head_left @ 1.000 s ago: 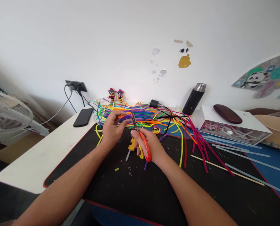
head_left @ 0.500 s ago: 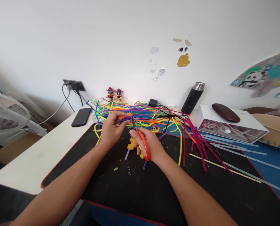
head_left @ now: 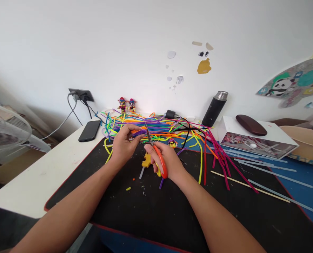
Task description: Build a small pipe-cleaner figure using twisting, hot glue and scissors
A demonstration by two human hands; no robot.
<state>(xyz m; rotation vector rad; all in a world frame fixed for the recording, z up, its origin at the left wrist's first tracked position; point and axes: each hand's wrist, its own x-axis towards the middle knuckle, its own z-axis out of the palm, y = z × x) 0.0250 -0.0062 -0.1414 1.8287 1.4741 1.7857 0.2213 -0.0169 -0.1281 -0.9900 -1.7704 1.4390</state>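
My left hand [head_left: 124, 142] pinches a small purple and orange pipe-cleaner piece [head_left: 139, 132] between thumb and fingers. In my right hand [head_left: 167, 158] is a pair of scissors [head_left: 160, 162] with orange and yellow handles. Their blades point up and away, right beside the end of the purple piece; whether they touch it I cannot tell. Below the hands, on the black mat [head_left: 156, 218], lies a yellow glue gun [head_left: 146, 160] with a clear stick poking out. A small figure's head [head_left: 172, 143] rests just beyond my right hand.
Many coloured pipe cleaners [head_left: 151, 127] spread behind the hands, with magenta ones [head_left: 222, 165] to the right. Two small figures [head_left: 122, 104] stand by the wall. A phone [head_left: 90, 130], a black flask [head_left: 214, 109], a white box [head_left: 267, 140], a wooden stick [head_left: 251, 187] and clear glue sticks [head_left: 274, 172] surround the mat.
The view has shifted very slightly. Both hands keep nearly the same place, with the scissors still beside the purple and orange piece.
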